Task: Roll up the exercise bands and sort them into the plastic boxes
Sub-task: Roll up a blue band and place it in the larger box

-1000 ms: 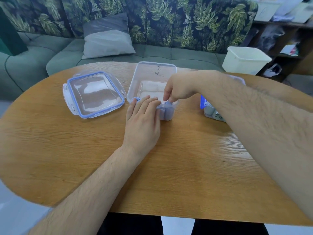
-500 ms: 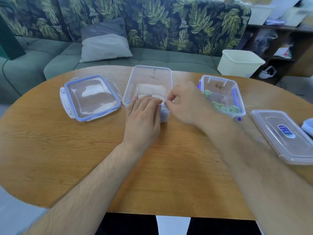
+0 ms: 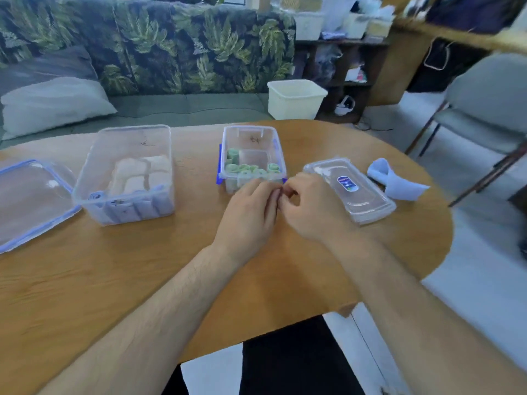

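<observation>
The large clear box (image 3: 94, 178) stands at the left with several rolled blue bands (image 3: 134, 209) along its front wall. The small clear box (image 3: 225, 155) with blue clips holds several rolled green bands (image 3: 246, 169). My left hand (image 3: 251, 215) lies flat on the table just in front of the small box, holding nothing. My right hand (image 3: 310, 208) is beside it with its fingers curled; the fingertips meet the left hand's near the box's front right corner. I see nothing in it. A loose light blue band (image 3: 395, 182) lies unrolled at the table's right edge.
The small box's lid (image 3: 353, 192) lies right of my right hand. The large lid (image 3: 28, 201) rests at the far left. Behind the wooden table (image 3: 142, 275) are a sofa, a pillow and a white tub (image 3: 295, 99). A chair (image 3: 484, 115) stands at the right.
Both hands left the large box and moved right to the front of the small box. The view swung right, bringing the loose blue band into sight.
</observation>
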